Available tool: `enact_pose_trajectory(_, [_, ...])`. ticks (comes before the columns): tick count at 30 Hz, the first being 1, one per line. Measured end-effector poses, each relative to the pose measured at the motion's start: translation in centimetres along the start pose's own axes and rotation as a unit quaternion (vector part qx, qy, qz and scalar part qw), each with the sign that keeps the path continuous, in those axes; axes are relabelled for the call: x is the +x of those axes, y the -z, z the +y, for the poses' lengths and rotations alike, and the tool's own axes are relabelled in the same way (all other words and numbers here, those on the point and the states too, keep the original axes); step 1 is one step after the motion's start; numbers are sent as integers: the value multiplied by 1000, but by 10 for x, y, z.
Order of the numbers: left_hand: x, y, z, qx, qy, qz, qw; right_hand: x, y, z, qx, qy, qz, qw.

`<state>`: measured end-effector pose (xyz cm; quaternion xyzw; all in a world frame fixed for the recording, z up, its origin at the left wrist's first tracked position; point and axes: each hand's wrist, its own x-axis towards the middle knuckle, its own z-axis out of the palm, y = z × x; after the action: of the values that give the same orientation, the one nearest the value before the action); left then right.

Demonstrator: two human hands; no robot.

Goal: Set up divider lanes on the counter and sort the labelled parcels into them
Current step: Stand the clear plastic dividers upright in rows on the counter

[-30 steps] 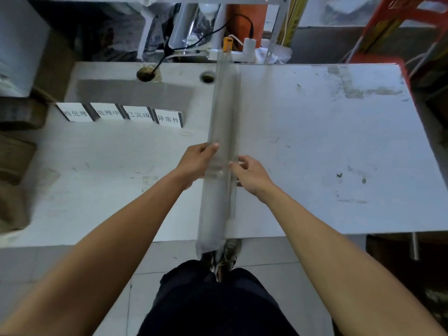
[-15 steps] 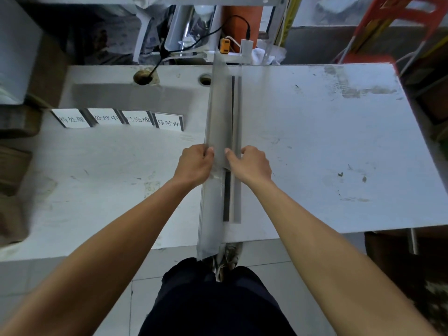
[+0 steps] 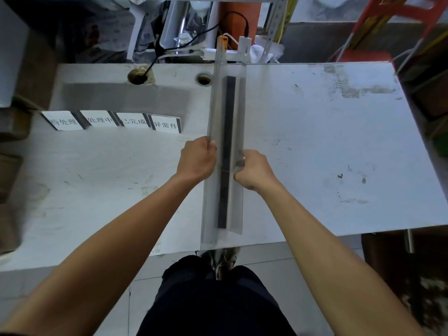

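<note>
A long clear plastic divider (image 3: 226, 112) with a dark strip along its base runs from the white counter's (image 3: 315, 141) far edge to the near edge, about at the middle. My left hand (image 3: 197, 158) grips its upright clear wall from the left. My right hand (image 3: 253, 169) pinches the divider's right flange, thumb on top. Several white label cards (image 3: 114, 121) with black printed characters stand in a row on the counter's left side. No parcels are in view.
Two round holes (image 3: 138, 76) pierce the counter's far left edge, one with a black cable through it. Cables, a power strip and clutter lie behind the counter. Cardboard boxes (image 3: 9, 166) sit at the left, a red frame at the far right.
The divider has been turned and lowered, so its dark base strip now shows flat on the counter. Both hands shifted slightly along it, keeping their hold.
</note>
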<state>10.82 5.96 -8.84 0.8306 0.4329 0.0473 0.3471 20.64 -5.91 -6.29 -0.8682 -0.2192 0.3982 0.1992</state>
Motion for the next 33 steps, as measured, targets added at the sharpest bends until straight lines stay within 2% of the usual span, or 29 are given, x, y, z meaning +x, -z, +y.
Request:
enact_pose_trajectory(6, [9,2,3,-1,4,-2,1000,-26,-5,0,-72,12,-20,997])
enact_pose_trajectory(12, [9,5,3,-14,14,-6,1000,-41,-15,12,-95,4,-49,994])
enact_pose_trajectory(21, [3,9,12,-68,59,-50,995,-45,-22,8,-117,43,0,992])
enact_pose_trajectory(27, [2,10,12,-60,63,-67,994,-47,-25,7,-102,36,10,994])
enact_pose_trajectory(33, [1,8,8,-72,72,-43,994,-46,-21,8,-177,18,93,980])
